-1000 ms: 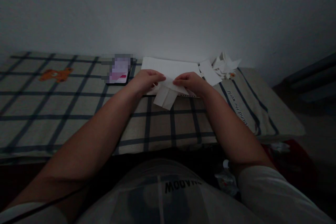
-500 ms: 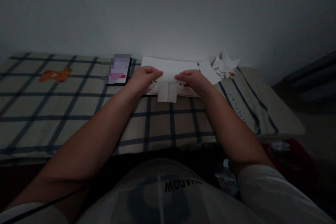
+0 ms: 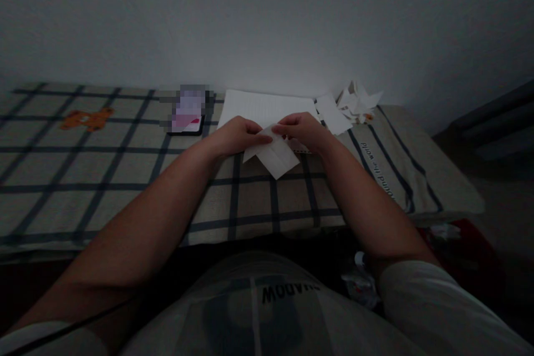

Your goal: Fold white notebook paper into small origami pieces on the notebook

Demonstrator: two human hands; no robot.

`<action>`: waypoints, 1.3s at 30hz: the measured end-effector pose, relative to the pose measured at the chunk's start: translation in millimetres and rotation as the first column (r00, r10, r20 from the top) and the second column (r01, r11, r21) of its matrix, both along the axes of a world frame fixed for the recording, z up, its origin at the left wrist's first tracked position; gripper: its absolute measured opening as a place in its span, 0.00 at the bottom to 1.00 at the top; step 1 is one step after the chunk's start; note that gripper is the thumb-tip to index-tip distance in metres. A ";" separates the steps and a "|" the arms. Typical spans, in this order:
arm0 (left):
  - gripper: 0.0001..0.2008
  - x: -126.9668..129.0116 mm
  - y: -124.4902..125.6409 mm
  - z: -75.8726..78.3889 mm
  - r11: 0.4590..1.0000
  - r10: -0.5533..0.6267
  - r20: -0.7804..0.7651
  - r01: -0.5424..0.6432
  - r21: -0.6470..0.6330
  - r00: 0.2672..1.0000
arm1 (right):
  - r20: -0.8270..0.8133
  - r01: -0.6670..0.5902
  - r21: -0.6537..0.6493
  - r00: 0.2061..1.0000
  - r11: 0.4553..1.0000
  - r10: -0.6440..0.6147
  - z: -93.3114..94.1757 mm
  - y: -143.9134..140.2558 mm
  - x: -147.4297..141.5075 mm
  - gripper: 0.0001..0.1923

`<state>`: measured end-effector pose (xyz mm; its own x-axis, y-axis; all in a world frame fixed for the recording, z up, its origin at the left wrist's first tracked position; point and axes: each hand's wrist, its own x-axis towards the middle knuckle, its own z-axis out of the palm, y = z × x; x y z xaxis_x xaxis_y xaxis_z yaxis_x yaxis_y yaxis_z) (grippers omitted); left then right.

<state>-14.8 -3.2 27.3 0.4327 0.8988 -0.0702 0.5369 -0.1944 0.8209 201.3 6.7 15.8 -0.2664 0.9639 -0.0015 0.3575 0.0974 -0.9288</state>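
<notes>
Between my hands is a folded piece of white paper, turned at a slant with one corner pointing toward me. My left hand pinches its left side, thumb lying over the top. At its upper edge, the thumb and fingers of my right hand are closed on it. Behind the hands a white notepad lies on the checked cloth, its perforated near edge partly covered by my hands and the folded paper.
A phone with a lit, partly blurred screen lies left of the notepad. To the right are a loose white sheet and a pile of folded paper shapes. The checked cloth covers the table against a wall. A red container stands low at right.
The folded paper has turned from straight to slanted and come slightly nearer to me. My hands have moved closer together, the left one shifting right and its thumb now over the paper.
</notes>
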 end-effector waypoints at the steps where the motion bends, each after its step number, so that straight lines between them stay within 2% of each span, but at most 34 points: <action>1: 0.16 -0.4 0.3 -0.3 1.000 -0.004 -0.008 0.004 0.021 1.000 | -0.011 0.015 0.005 1.000 1.000 -0.015 -0.1 -0.1 -0.8 0.09; 5: 0.15 -2.9 3.7 -2.3 0.999 0.016 -0.004 -0.016 0.041 1.000 | -0.066 0.049 0.035 0.997 0.998 -0.047 -1.0 0.0 -3.9 0.09; 13: 0.09 0.4 2.2 -2.1 1.000 -0.014 0.010 0.014 0.019 1.000 | -0.068 -0.020 0.103 0.997 0.995 0.027 -3.0 0.6 -2.4 0.07; 18: 0.12 2.5 0.3 -2.7 0.999 0.017 0.030 -0.018 0.036 0.999 | -0.095 -0.055 0.065 0.994 0.996 0.061 -4.6 1.5 -1.1 0.07; 22: 0.17 3.5 4.1 -9.2 0.987 0.159 0.166 -0.161 -0.003 0.973 | -0.112 -0.013 0.015 0.994 1.000 0.015 -4.2 2.1 -2.1 0.06; 25: 0.18 3.7 6.4 -11.0 0.978 0.203 0.195 -0.191 -0.082 0.960 | -0.131 0.007 0.029 0.991 1.000 -0.004 -4.5 3.6 -2.5 0.05; 30: 0.18 3.9 3.7 -6.9 0.962 0.237 0.169 -0.206 -0.180 0.957 | -0.128 -0.057 0.081 0.989 0.995 0.067 -6.4 5.3 -0.4 0.17; 33: 0.18 5.0 3.0 -5.7 0.953 0.259 0.212 -0.214 -0.215 0.942 | -0.120 -0.082 0.077 0.989 0.994 0.091 -6.4 4.4 1.5 0.22; 39: 0.17 7.1 5.7 -6.9 0.935 0.296 0.270 -0.220 -0.278 0.916 | -0.245 -0.183 0.058 0.951 0.981 0.192 -6.7 1.7 1.1 0.32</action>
